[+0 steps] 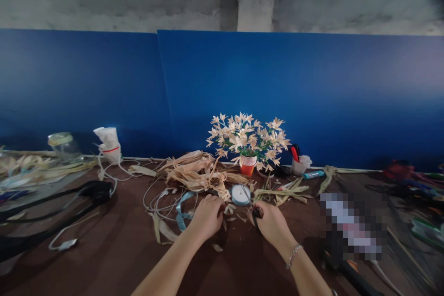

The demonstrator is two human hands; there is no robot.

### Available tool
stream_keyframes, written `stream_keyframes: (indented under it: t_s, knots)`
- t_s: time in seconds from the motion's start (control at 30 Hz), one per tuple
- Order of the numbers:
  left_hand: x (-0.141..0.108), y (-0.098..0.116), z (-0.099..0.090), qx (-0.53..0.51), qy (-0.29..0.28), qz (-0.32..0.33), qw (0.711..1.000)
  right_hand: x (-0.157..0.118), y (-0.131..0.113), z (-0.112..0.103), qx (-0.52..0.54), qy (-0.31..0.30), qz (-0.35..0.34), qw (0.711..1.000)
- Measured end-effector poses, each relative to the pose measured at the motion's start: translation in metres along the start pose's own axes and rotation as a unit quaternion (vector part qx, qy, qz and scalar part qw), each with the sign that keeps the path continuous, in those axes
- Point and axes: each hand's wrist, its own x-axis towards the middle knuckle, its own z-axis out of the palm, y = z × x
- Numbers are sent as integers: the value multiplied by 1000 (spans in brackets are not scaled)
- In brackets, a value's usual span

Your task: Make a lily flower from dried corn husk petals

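My right hand (269, 219) is closed on the black handles of a pair of scissors (255, 213), whose blades point up and left beside a roll of pale blue ribbon (240, 194). Just left of the roll, my left hand (209, 214) has its fingers bent together; whatever they hold, if anything, is too small to make out. Small pale husk scraps (229, 209) lie between the hands. A loop of blue ribbon (179, 212) curls to the left of my left hand.
Dried husks (194, 171) are heaped behind my hands, beside flowers in a red and white cup (248, 165). White cables (157, 203) and a black strap (97, 192) lie left. A pen cup (299, 166), a blue tube (313, 175) and a blurred-out object (352, 226) are right.
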Motion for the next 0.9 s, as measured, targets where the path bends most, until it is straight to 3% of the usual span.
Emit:
stream_keyframes:
  t_s: [0.2,0.4,0.53,0.67,0.8,0.9]
  knots:
    - [1,-3,1,-17,7,-10,1000,1,2,2,-3,4,0,1000]
    - [2,-2,-4,-13,108,-1,994,1,3,3,9,4,-1,1000]
    - [1,2,-4,-1,79,53,995,1,0,2,2,0,1,1000]
    - [3,2,0,-26,59,45,997,0,-2,0,-2,-9,18,1000]
    - [7,-10,-4,-41,136,8,990,0,-5,-2,8,-12,16,1000]
    - [10,-27,-20,-41,191,-47,980,0,-6,-3,0,-18,27,999]
